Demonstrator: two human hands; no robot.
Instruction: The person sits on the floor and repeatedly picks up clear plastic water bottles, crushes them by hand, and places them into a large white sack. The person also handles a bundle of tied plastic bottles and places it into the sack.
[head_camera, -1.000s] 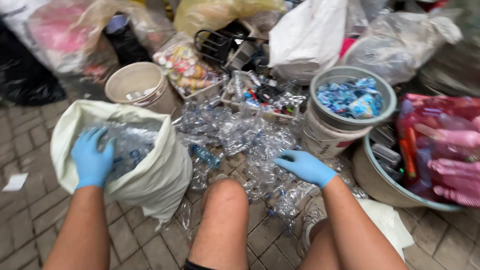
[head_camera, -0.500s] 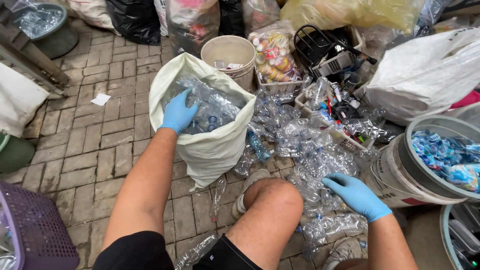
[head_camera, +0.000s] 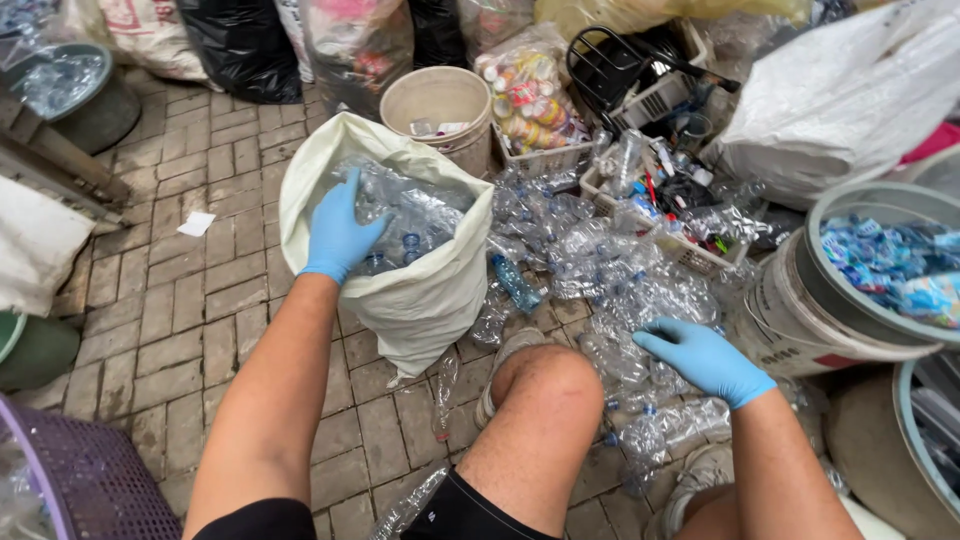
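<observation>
My left hand (head_camera: 340, 232), in a blue glove, rests on the rim of a white sack (head_camera: 420, 290) filled with crushed clear plastic bottles (head_camera: 415, 225), fingers spread over the bottles. My right hand (head_camera: 700, 358), also gloved in blue, lies flat on a heap of crushed clear bottles (head_camera: 610, 270) on the brick floor, beside my bare knee (head_camera: 545, 385). Whether either hand grips a bottle is not visible.
A beige bucket (head_camera: 440, 100) stands behind the sack. At the right, a basin of blue bottle labels (head_camera: 880, 260) sits on a white bucket. A crate of mixed scrap (head_camera: 670, 190), full bags (head_camera: 840, 100) and a purple basket (head_camera: 90, 480) surround the spot.
The view has swung left and pulled back. My left hand stays on the sack's mouth. My right hand has settled lower on the bottle heap, near my knee.
</observation>
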